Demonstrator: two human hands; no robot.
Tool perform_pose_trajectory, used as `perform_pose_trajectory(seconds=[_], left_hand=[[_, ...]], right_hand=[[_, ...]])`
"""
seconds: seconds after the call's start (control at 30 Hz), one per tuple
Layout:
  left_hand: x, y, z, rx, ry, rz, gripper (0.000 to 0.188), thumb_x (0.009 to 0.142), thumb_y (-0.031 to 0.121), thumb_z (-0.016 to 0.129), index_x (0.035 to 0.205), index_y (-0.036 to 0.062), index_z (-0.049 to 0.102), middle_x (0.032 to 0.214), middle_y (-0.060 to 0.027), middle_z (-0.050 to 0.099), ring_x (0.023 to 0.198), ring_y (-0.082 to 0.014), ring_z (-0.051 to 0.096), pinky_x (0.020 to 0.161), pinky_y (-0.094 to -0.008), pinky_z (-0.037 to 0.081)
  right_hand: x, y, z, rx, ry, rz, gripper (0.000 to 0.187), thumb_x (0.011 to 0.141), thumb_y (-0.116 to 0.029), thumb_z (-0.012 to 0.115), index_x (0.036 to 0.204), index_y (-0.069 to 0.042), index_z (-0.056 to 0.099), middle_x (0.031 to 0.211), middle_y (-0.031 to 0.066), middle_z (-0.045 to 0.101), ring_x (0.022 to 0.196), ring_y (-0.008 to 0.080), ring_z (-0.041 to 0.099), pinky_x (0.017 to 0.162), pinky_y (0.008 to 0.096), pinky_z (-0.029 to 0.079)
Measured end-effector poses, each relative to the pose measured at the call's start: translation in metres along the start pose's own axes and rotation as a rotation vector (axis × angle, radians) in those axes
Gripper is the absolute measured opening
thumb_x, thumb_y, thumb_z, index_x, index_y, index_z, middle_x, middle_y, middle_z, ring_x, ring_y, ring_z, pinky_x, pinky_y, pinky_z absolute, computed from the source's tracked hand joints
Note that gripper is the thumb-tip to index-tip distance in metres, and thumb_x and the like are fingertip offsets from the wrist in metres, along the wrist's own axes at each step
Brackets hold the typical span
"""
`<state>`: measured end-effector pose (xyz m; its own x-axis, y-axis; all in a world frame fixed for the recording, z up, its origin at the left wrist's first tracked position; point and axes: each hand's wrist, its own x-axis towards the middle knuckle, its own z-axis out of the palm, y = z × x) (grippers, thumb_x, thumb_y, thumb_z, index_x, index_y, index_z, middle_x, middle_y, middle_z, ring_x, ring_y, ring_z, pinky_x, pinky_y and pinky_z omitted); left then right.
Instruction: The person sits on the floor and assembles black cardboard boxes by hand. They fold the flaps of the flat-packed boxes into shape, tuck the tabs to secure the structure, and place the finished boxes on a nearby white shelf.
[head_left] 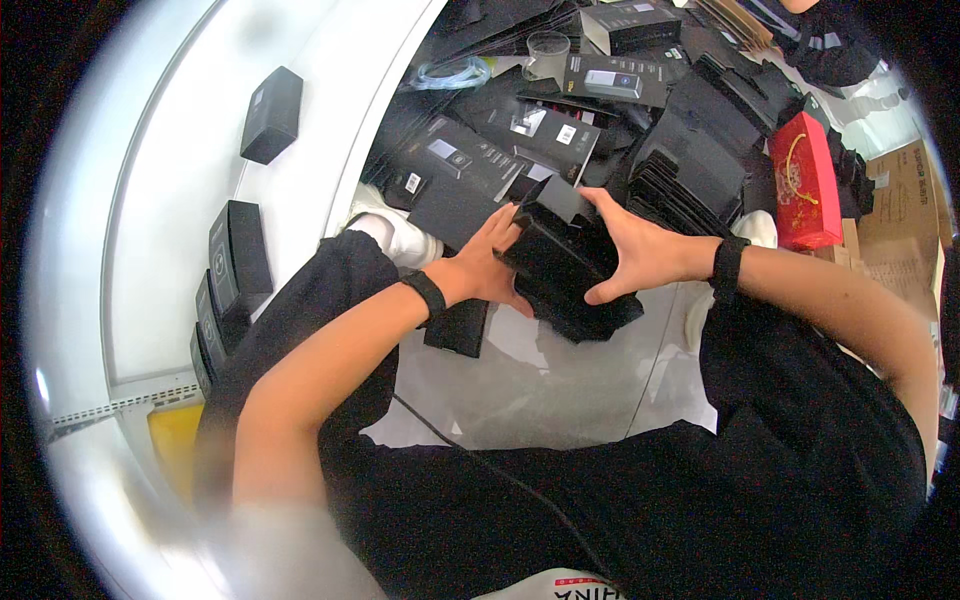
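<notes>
Between my two hands is a black cardboard box (548,240), tilted, with flaps standing out at its top and lower end. My left hand (485,264) holds its left side, the fingers at the upper edge and the thumb lower down. On the other side my right hand (640,246) curves around it, fingers at the top and thumb near the bottom. The box's inside is too dark to make out. Just below my left hand, a small black box or flat piece (458,328) lies on the pale floor tiles.
Flat printed black cartons (460,160) spread ahead of me, with a stack of folded black card (690,180) to their right. Beyond lie a clear cup (547,55) and a coiled pale cable (455,74). A red gift bag (803,185) stands right; finished-looking black boxes (240,255) line a white ledge left.
</notes>
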<state>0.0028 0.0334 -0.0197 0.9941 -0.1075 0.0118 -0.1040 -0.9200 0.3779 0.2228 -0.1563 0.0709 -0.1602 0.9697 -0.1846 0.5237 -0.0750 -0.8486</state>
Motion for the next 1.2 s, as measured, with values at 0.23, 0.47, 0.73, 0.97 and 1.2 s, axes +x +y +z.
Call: perform_pose_trajectory(seconds=[0.23, 0.47, 0.73, 0.97, 1.2], left_hand=[[0.016, 0.014, 0.050, 0.125, 0.281, 0.082, 0.115, 0.055, 0.065, 0.094, 0.149, 0.0117, 0.055, 0.161, -0.0167, 0.037, 0.147, -0.0449, 0.022, 0.126, -0.0479, 0.019], [0.025, 0.076, 0.016, -0.274, 0.015, -0.381, 0.127, 0.059, 0.056, 0.097, 0.155, 0.0006, 0.034, 0.138, -0.0235, 0.045, 0.134, -0.0448, 0.035, 0.116, -0.0527, 0.032], [-0.015, 0.058, 0.042, -0.286, 0.086, -0.245, 0.126, 0.064, 0.031, 0.091, 0.164, 0.0011, 0.019, 0.134, -0.0215, 0.047, 0.125, -0.0409, 0.047, 0.109, -0.0479, 0.038], [-0.009, 0.052, 0.037, -0.326, 0.094, -0.215, 0.127, 0.065, 0.032, 0.094, 0.166, 0.0102, 0.019, 0.135, -0.0219, 0.047, 0.126, -0.0432, 0.048, 0.110, -0.0505, 0.037], [-0.009, 0.054, 0.044, -0.303, 0.175, -0.177, 0.127, 0.063, 0.031, 0.092, 0.165, 0.0138, 0.020, 0.132, -0.0188, 0.047, 0.122, -0.0413, 0.049, 0.104, -0.0490, 0.038]], right_hand=[[-0.013, 0.021, 0.009, -0.196, 0.012, -0.149, 0.120, 0.067, -0.029, 0.091, 0.157, 0.003, 0.020, 0.145, 0.0272, 0.046, 0.137, 0.0396, 0.051, 0.116, 0.0416, 0.043], [-0.033, 0.028, -0.008, -0.425, -0.038, -0.046, 0.110, 0.060, -0.025, 0.089, 0.152, -0.003, 0.032, 0.127, 0.0202, 0.055, 0.120, 0.0420, 0.059, 0.098, 0.0460, 0.053], [-0.041, 0.019, 0.009, -0.752, -0.095, -0.103, 0.121, 0.052, -0.026, 0.094, 0.154, -0.005, 0.032, 0.127, 0.0147, 0.054, 0.121, 0.0358, 0.059, 0.095, 0.0479, 0.053], [-0.040, 0.017, 0.007, -0.813, -0.199, -0.092, 0.122, 0.053, -0.030, 0.096, 0.155, -0.006, 0.033, 0.129, 0.0136, 0.054, 0.125, 0.0342, 0.055, 0.095, 0.0483, 0.052], [-0.041, 0.024, 0.028, -0.811, 0.039, -0.230, 0.120, 0.060, -0.047, 0.095, 0.155, -0.005, 0.035, 0.139, 0.0154, 0.052, 0.127, 0.0349, 0.054, 0.106, 0.0494, 0.045]])
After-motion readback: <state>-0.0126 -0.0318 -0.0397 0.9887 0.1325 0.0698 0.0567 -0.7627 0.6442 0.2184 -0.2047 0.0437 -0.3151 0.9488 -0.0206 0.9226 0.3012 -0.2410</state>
